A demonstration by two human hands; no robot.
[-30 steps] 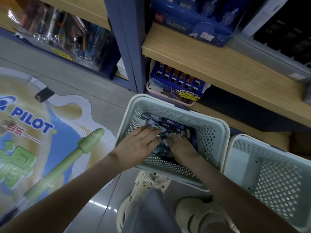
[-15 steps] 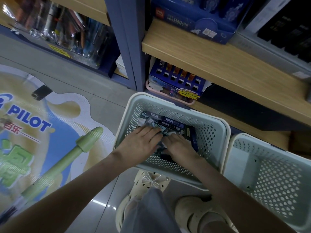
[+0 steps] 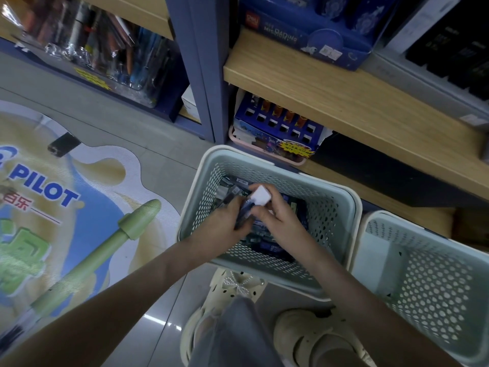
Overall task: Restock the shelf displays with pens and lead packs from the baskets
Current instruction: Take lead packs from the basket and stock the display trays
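A pale green perforated basket stands on the floor below the shelves, holding several dark blue lead packs. Both my hands are inside it. My left hand grips a bunch of dark blue packs lifted off the pile. My right hand pinches the same bunch from the right, where a small white pack sticks up at its top. A blue display box with slots and orange items sits on the bottom shelf just behind the basket.
A second pale green basket stands to the right. The wooden shelf above carries a blue display box and black boxes. Clear pen holders fill the left shelf. A Pilot floor sticker lies left; my cream clogs are below.
Both hands, earlier pressed flat on the packs in the basket, have closed on a bunch and raised it; a white pack now shows at the top.
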